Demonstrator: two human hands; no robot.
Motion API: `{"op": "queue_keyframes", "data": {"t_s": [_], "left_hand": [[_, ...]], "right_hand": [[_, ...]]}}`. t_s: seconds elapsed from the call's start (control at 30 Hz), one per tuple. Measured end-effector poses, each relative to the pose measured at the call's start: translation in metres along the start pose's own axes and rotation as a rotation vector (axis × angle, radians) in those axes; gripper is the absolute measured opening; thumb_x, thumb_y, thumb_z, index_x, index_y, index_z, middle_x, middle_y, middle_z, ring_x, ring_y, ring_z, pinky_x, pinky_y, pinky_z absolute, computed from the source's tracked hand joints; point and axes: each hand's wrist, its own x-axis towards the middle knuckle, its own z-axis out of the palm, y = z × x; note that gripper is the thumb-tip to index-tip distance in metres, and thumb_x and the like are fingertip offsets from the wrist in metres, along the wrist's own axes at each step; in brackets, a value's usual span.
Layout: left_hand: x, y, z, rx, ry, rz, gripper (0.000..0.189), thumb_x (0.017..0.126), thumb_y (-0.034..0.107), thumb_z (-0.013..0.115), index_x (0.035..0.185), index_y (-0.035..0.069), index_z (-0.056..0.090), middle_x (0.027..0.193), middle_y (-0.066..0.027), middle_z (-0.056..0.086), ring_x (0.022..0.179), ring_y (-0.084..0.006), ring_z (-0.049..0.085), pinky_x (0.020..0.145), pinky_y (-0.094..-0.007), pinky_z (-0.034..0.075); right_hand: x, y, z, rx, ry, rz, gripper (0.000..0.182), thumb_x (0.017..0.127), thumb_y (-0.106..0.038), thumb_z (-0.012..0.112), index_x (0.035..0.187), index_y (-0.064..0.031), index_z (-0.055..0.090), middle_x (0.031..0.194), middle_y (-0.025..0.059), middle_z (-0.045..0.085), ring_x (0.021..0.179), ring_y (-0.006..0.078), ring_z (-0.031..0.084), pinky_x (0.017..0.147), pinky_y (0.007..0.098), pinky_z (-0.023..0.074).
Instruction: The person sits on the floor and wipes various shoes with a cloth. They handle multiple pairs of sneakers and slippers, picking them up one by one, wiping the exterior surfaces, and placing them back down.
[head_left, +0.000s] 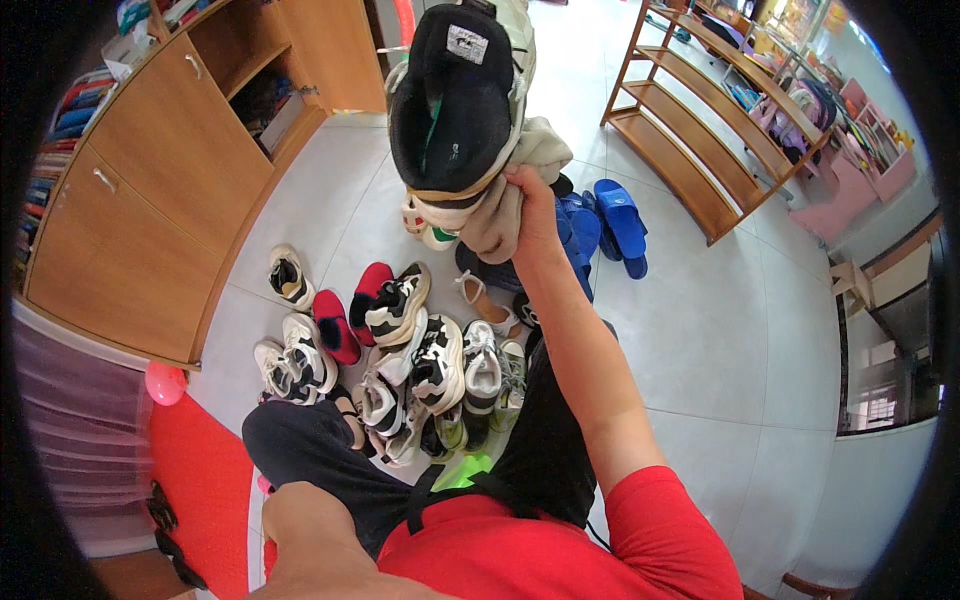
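My right hand (532, 206) grips a crumpled light-beige cloth (499, 221) with dark stains. The cloth lies against a sneaker (457, 127) with a black lining, raised at the top centre; whether my fingers also grip the shoe is hidden. My left hand is out of view; only part of that arm shows at the lower left. Between my knees, black-and-white sneakers (439, 364) are crowded on the floor. Red slippers (336, 328) lie left of them, a beige sandal (491, 307) right of centre, and blue slides (621, 217) beyond my right forearm.
A wooden cabinet (150, 195) stands at the left, one door open. At the upper right is a wooden slatted rack (682, 135). A pink balloon (165, 382) rests near a red mat (199, 487). Grey floor tiles (697, 337) extend right of my arm.
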Motion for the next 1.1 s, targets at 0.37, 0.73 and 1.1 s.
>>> {"op": "queue_keyframes", "data": {"t_s": [0.37,0.73,1.1], "left_hand": [[0.0,-0.03,0.01,0.261,-0.159,-0.128,0.023,0.089,0.023,0.049,0.088,0.002,0.06,0.088,-0.0093,0.059,0.076,-0.017,0.053,0.067,-0.0283,0.046],[0.001,-0.041,0.03,0.26,-0.101,-0.086,0.023,0.085,0.022,0.052,0.088,0.001,0.061,0.087,-0.0107,0.06,0.078,-0.0199,0.055,0.068,-0.0301,0.046],[0.013,-0.05,0.046,0.248,-0.085,-0.025,0.023,0.082,0.02,0.055,0.089,0.0,0.062,0.087,-0.0122,0.062,0.08,-0.0229,0.057,0.07,-0.032,0.047]], "right_hand": [[-0.001,-0.004,-0.006,-0.045,0.024,0.05,0.038,0.076,-0.022,0.052,0.107,-0.0017,0.052,0.097,0.0101,0.06,0.09,0.0225,0.058,0.082,0.0306,0.0451],[0.004,-0.004,-0.011,-0.131,0.093,-0.017,0.034,0.078,-0.022,0.051,0.106,-0.0023,0.054,0.101,0.0119,0.061,0.093,0.0266,0.059,0.086,0.036,0.0461],[0.01,0.003,-0.013,-0.098,0.008,-0.024,0.035,0.079,-0.021,0.053,0.108,-0.0026,0.051,0.101,0.0102,0.059,0.094,0.0238,0.057,0.083,0.0347,0.0449]]}}
